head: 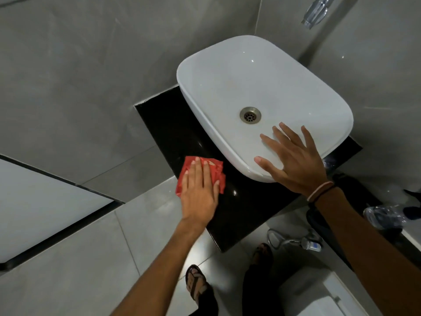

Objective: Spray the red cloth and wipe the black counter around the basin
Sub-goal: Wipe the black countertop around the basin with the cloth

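A folded red cloth (214, 171) lies flat on the black counter (173, 131), to the left of the white basin (227, 71). My left hand (200, 190) presses down on the cloth with fingers stretched out over it. My right hand (293, 160) rests with fingers spread on the basin's near rim and holds nothing. A metal drain (250, 115) sits in the middle of the basin. No spray bottle can be made out for certain.
Grey tiled walls meet the counter's far edges. A chrome tap (315, 11) juts out at the top right. A clear plastic bottle (385, 216) lies at the right. Below the counter are a hose fitting (293, 241), my sandalled feet (197, 281) and a white toilet cistern (323, 297).
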The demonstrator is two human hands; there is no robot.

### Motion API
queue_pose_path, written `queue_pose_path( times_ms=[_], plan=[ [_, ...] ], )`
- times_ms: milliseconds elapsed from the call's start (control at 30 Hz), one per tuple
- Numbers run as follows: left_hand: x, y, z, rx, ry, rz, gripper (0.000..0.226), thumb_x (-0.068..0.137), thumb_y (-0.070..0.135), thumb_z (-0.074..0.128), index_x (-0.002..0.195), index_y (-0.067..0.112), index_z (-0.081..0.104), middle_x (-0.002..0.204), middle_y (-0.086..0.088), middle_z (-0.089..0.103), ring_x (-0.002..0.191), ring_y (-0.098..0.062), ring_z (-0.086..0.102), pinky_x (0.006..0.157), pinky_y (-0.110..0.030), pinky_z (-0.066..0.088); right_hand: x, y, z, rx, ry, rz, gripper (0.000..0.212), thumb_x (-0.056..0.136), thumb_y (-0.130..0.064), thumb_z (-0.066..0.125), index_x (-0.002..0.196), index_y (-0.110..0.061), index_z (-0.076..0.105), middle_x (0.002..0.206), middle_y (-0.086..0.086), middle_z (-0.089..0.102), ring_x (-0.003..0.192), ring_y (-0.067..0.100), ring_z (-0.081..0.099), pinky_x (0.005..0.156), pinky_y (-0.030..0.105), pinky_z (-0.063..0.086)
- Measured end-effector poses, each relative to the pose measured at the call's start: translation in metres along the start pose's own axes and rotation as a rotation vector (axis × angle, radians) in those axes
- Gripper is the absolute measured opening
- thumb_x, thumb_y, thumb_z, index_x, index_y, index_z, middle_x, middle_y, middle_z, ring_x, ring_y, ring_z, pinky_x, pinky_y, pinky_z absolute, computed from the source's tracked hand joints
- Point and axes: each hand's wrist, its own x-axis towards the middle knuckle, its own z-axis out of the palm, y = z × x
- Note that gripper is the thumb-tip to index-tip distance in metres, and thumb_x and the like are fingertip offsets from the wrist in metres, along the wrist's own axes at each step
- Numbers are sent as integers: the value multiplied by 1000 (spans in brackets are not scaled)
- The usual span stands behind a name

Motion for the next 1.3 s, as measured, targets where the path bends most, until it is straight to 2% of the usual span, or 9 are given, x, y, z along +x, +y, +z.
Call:
queue_pose_path(
  times_ms=[133,333,533,700,800,933,1033,1167,1300],
  plan=[
    [57,-65,-22,54,25,-34,64,103,42,27,155,6,24,164,-19,23,153,-31,20,125,-48,20,0,-13,2,7,6,-12,78,93,-74,19,148,-27,47,158,9,45,154,20,29,124,60,18],
    [166,-150,-59,138,-48,-44,63,105,37,28,157,4,14,167,-19,9,155,-33,8,126,-46,12,8,-22,-1,88,-64,67,75,89,-73,23,146,-31,48,161,3,40,156,16,21,126,58,18],
    [240,-163,-68,138,-79,112,62,105,35,31,156,3,15,166,-22,11,155,-36,8,127,-48,9,12,-22,-5,106,-98,83,72,89,-71,29,143,-30,52,159,1,44,154,15,26,124,57,25],
    [256,-175,-69,95,-1,206,59,105,32,37,155,3,25,164,-21,21,153,-36,19,125,-48,17,11,-22,-6,122,-101,69,71,89,-70,33,142,-27,53,157,3,46,153,17,29,123,58,27],
    [247,-165,-61,30,83,100,57,105,32,36,153,2,29,163,-21,26,152,-35,22,125,-48,19,11,-22,-8,141,-105,71,73,89,-71,32,143,-26,52,158,2,44,154,17,27,123,58,25],
    [231,-140,-52,-82,182,-249,58,105,31,33,154,2,25,164,-20,21,152,-36,19,125,-47,15,10,-24,-10,118,-125,77,75,88,-73,28,145,-29,49,159,1,43,155,16,25,124,58,24],
    [231,-130,-54,-187,175,-461,60,105,32,31,155,2,19,166,-20,12,154,-36,11,125,-50,15,10,-25,-10,99,-128,79,76,88,-74,26,145,-29,49,158,0,44,154,16,27,124,57,24],
    [241,-128,-57,-293,184,-601,63,103,31,35,155,0,16,166,-22,7,153,-39,8,123,-52,20,10,-25,-7,84,-130,83,76,88,-75,25,145,-31,48,158,-1,45,154,15,26,124,56,23],
    [249,-135,-60,-366,213,-659,66,102,28,40,154,-4,14,164,-27,11,150,-44,17,125,-46,16,12,-24,-5,81,-120,87,76,88,-76,25,145,-31,49,157,-1,47,154,14,27,124,55,25]
  ],
)
